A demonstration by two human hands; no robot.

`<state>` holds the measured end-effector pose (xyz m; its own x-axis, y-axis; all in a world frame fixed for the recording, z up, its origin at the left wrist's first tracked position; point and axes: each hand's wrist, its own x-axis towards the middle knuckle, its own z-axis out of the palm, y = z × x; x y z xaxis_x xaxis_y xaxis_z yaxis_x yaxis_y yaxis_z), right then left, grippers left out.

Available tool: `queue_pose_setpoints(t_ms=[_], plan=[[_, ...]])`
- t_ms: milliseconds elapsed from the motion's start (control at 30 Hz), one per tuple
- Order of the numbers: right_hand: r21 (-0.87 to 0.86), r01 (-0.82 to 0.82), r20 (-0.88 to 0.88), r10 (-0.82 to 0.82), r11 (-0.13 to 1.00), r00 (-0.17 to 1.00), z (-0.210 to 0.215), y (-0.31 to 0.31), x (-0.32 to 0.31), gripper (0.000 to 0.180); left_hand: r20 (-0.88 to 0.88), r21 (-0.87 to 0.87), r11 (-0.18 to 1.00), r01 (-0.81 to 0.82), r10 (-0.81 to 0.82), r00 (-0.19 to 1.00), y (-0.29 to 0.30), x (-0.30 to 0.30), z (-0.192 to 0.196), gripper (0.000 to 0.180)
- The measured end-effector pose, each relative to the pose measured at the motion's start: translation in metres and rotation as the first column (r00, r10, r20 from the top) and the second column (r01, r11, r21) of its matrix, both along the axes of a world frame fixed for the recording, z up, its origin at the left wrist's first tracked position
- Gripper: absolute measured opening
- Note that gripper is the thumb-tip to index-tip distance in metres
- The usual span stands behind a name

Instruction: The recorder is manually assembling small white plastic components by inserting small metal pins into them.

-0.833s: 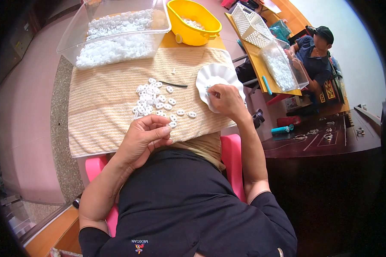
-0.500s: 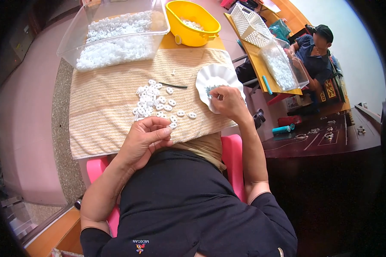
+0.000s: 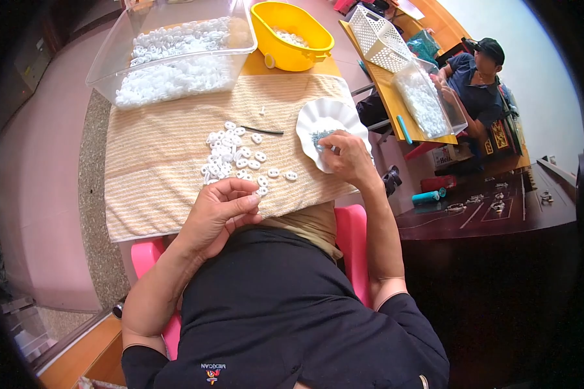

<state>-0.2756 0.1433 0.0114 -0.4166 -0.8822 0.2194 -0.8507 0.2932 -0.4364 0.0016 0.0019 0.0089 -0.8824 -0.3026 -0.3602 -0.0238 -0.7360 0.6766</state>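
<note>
My left hand (image 3: 222,211), low over the towel's front edge, pinches a small white two-holed plastic piece (image 3: 262,191) between thumb and fingertips. On the right, my right hand (image 3: 348,155) reaches into a white scalloped dish (image 3: 352,117), its fingertips together at a heap of tiny bluish-grey metal parts (image 3: 319,137). Whatever those fingertips hold is hidden. Beyond my left hand lies a loose pile of white two-holed pieces (image 3: 224,146), with several single ones spread to its right. A thin dark rod (image 3: 262,129) rests beside the pile, and a tiny white part (image 3: 262,111) lies farther back.
A striped towel (image 3: 156,175) covers the table. At its back stand a clear bin (image 3: 175,81) full of white pieces and a yellow tub (image 3: 292,48). Off to the right, another person (image 3: 474,84) sits at a second table with a clear bin (image 3: 422,104).
My right hand has shifted very slightly in the dish, its fingertips still at the metal parts. My left hand keeps its place with the white piece.
</note>
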Motion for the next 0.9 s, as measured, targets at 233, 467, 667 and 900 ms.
queue_pose_setpoints(t_ms=[233, 467, 667, 900], plan=[[-0.011, -0.007, -0.028, 0.007, 1.000, 1.000, 0.002, 0.003, 0.001, 0.015, -0.011, -0.001, 1.000, -0.001, 0.001, 1.000, 0.001, -0.001, -0.002, 0.017], [-0.039, 0.014, -0.012, -0.015, 0.999, 1.000, 0.003, 0.004, 0.006, 0.013, -0.008, -0.005, 1.000, 0.013, -0.013, 1.000, 0.002, -0.001, -0.002, 0.017], [-0.064, 0.028, 0.009, -0.028, 0.998, 1.000, 0.002, 0.004, 0.007, 0.012, 0.002, 0.003, 1.000, 0.000, 0.000, 1.000, 0.003, -0.001, -0.002, 0.017], [-0.060, 0.074, 0.110, -0.067, 0.995, 0.992, 0.009, 0.003, 0.016, 0.011, -0.053, -0.012, 1.000, 0.012, -0.013, 0.999, 0.005, -0.001, -0.009, 0.015]])
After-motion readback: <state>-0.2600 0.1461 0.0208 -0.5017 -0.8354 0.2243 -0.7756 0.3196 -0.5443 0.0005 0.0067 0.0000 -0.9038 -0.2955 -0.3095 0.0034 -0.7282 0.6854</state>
